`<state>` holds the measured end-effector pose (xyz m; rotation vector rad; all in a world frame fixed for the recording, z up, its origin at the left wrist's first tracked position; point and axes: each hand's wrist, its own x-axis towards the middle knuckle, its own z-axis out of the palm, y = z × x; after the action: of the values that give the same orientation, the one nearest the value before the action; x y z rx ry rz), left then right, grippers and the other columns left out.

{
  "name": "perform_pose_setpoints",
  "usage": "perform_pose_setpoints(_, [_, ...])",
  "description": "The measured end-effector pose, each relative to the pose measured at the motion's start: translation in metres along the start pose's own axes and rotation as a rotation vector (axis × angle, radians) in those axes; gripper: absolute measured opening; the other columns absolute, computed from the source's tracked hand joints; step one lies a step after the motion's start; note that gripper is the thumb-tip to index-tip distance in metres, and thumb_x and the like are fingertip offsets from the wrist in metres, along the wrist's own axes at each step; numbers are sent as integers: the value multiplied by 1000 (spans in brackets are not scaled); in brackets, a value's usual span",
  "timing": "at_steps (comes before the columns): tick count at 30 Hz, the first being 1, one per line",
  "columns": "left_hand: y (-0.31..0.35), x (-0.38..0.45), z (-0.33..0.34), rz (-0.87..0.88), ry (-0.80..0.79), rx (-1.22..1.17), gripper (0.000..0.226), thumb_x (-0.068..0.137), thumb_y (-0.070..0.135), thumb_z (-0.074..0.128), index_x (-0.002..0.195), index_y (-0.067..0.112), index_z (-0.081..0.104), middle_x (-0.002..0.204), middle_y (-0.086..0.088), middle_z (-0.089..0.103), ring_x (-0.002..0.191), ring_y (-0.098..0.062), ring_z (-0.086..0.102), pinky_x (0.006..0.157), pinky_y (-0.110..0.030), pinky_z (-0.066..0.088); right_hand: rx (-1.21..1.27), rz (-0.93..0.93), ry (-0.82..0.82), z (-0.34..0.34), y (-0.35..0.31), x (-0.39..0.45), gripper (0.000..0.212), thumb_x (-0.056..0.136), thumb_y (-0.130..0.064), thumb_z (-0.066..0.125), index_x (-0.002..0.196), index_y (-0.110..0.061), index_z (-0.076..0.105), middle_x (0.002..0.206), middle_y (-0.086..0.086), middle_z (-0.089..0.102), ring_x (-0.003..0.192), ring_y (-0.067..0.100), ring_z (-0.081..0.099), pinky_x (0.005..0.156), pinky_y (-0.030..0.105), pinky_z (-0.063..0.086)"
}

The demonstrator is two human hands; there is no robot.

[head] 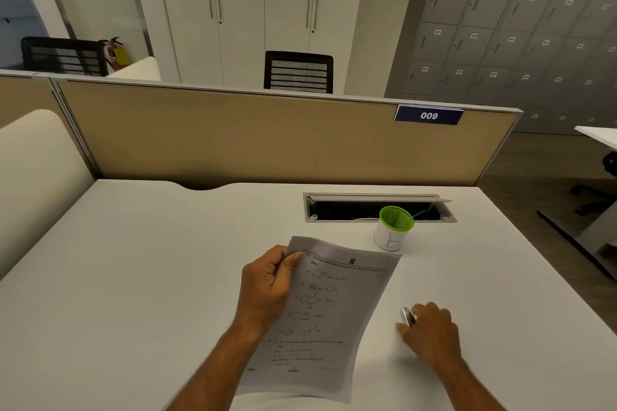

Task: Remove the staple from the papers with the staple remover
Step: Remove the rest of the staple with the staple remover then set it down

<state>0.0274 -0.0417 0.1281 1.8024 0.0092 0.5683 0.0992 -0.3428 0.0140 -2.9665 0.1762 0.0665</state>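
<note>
Nearest, two bare forearms, one from each side of the lower edge. Left hand (267, 287) raised over the white desk (133, 277), thumb pressed on the front and fingers curled behind, pinching the top left corner of the stapled papers (320, 317). One printed set, held off the desk and tilted, long axis running from near-left up to far-right; how many sheets, impossible to count. Staple itself too small to make out; judged to sit under or just beside the left thumb at that corner.

Right of the papers, right hand (430, 334) low on the desk, palm down, fingers bent and closing round a single small shiny metal object, taken to be the staple remover (408, 316). Only its rounded upper end visible, poking up at the thumb side, long axis roughly upright and leaning slightly left. Whether fully gripped or only touched, impossible to tell.

Key relation for the coming move: stapled corner up and to the left of the remover, well apart, with the sheet's body between. Right hand nearer the tool, left hand already at the corner, so probably a lift of the remover up and leftward, jaws toward the corner.

Farther on, one white cup with a green inside (394, 228), just beyond the papers' top right corner, marked with a handwritten letter. Behind it, one open cable tray (377, 207) in the desk. Beyond, a tan divider with one plate reading 009 (428, 115).
</note>
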Motion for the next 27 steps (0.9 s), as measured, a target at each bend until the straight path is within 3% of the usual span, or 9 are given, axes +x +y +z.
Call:
perform_pose_setpoints(2, [0, -1, -1, -7, -5, -17, 16, 93, 34, 57, 81, 32, 66, 74, 20, 70, 63, -5, 63, 51, -13, 49, 249, -84, 54, -3, -8, -1, 28, 75, -18, 69, 102, -26, 69, 111, 1, 66, 107, 27, 57, 86, 33, 48])
perform_pose_setpoints(4, [0, -2, -2, -9, -8, -23, 16, 95, 34, 59, 82, 32, 67, 75, 21, 70, 63, -4, 63, 51, -12, 48, 784, -191, -100, -17, -22, -7, 47, 68, -3, 67, 105, -31, 68, 115, 1, 68, 109, 28, 61, 82, 25, 51])
perform_pose_setpoints(6, [-1, -3, -3, -21, 12, -40, 16, 92, 33, 56, 82, 29, 67, 73, 20, 70, 62, -4, 62, 51, -12, 48, 1188, -353, -369, -33, -39, -18, 54, 65, -10, 69, 116, -26, 67, 117, 4, 71, 108, 23, 67, 79, 28, 57])
perform_pose_setpoints(8, [-3, -3, -6, -29, 57, -61, 17, 92, 33, 55, 81, 28, 67, 70, 20, 69, 60, -3, 61, 50, -12, 47, 1366, -382, -509, -39, -52, -29, 52, 64, -14, 77, 116, -14, 69, 115, 11, 73, 107, 28, 69, 81, 33, 59])
perform_pose_setpoints(13, [-9, -6, -9, -53, 251, -109, 25, 98, 32, 54, 75, 32, 63, 64, 17, 64, 55, -2, 57, 47, -12, 45, 1386, -244, -297, -42, -77, -47, 38, 71, -11, 79, 107, -4, 70, 98, 7, 79, 92, 26, 74, 72, 26, 60])
perform_pose_setpoints(17, [-7, -10, -10, 18, 335, -124, 19, 94, 33, 52, 81, 44, 59, 71, 22, 65, 62, 0, 59, 51, -9, 46, 1425, -278, -175, -49, -92, -53, 15, 75, -17, 76, 90, -17, 77, 89, 4, 79, 82, 21, 74, 67, 22, 58])
perform_pose_setpoints(19, [-11, -12, -11, 27, 300, -173, 16, 90, 31, 58, 90, 47, 58, 84, 23, 69, 74, -2, 66, 57, -9, 51, 1434, -287, -148, -51, -96, -54, 14, 74, -20, 73, 87, -21, 78, 88, 3, 79, 82, 20, 73, 67, 22, 59])
perform_pose_setpoints(22, [-29, -21, -15, 44, 208, -188, 37, 79, 22, 73, 101, 45, 54, 99, 18, 71, 89, -10, 70, 67, -16, 59, 1418, -292, -144, -47, -97, -54, 17, 77, -20, 72, 93, -20, 77, 91, 3, 79, 85, 20, 73, 70, 22, 58])
perform_pose_setpoints(27, [-63, -42, -19, 100, 121, -67, 48, 76, 14, 77, 110, 42, 56, 104, 19, 64, 96, -11, 67, 75, -17, 56, 1334, -217, -139, -29, -90, -53, 13, 84, -13, 73, 95, -19, 74, 91, -2, 80, 86, 16, 74, 69, 17, 56])
